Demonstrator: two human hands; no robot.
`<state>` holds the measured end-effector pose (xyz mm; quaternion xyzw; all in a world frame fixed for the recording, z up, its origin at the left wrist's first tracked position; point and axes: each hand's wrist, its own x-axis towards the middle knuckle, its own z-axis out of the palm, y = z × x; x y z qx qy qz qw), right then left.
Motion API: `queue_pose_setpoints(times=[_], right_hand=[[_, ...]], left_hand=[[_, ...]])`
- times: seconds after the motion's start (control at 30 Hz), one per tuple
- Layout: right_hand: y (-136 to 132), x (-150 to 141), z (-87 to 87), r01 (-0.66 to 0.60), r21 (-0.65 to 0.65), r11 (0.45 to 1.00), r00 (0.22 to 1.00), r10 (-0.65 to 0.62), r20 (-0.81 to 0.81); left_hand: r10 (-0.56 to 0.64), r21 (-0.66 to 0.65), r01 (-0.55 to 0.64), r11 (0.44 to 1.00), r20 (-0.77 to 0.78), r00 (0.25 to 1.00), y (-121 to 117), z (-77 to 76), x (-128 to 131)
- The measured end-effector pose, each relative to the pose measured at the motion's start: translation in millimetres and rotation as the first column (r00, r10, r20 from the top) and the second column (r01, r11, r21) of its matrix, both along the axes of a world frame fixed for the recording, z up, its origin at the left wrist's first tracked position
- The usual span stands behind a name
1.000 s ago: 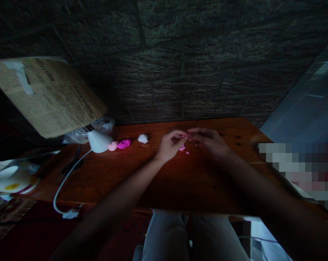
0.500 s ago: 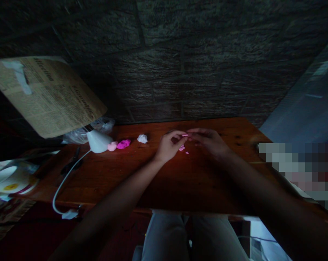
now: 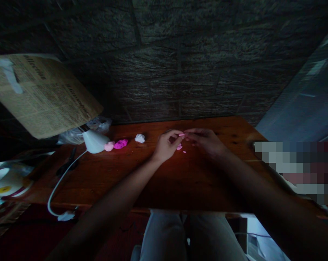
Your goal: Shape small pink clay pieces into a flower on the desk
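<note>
Over the table (image 3: 174, 188), a pink strip (image 3: 181, 135)

Nearer us lie pink bits (image 3: 179, 146). Beyond, our left hand (image 3: 166, 146) pinches the strip, its long axis sideways, one end toward our right hand (image 3: 207, 140), whose grip we cannot tell.

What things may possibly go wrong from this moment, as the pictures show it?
The small pink piece at the left hand's fingertips is thin, so it might bend or drop.
The light pink lump and magenta lump sit side by side, seemingly touching; their colours could mix.
The white cord runs over the table's front edge; a forearm might snag it.
</note>
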<state>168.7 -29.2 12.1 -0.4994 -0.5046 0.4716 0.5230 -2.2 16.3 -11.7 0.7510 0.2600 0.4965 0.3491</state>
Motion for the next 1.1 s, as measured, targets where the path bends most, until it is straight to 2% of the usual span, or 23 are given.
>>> queue_pose_setpoints(times=[0.6, 0.9, 1.0, 1.1], right_hand=[[-1.2, -0.7, 0.6, -0.004, -0.010, 1.000, 1.000, 0.004, 0.004], [-0.6, -1.5, -0.1, 0.004, 0.010, 1.000, 1.000, -0.004, 0.028], [1.3, 0.9, -2.0, 0.007, 0.066, 0.998, 0.995, -0.013, 0.095], [2.9, 4.4, -3.7, -0.062, 0.176, 0.982, 0.961, 0.011, 0.278]], left_hand=[[-0.068, -0.134, 0.072, 0.988, 0.034, 0.997, 0.9, -1.9, 1.2], [-0.046, -0.174, 0.052, 0.983, 0.038, 0.998, 1.3, -1.4, 1.7], [0.001, -0.179, 0.011, 0.984, 0.070, 0.998, 4.6, -1.1, 0.8], [0.047, -0.206, -0.024, 0.978, 0.105, 0.993, 8.7, -1.4, -0.5]])
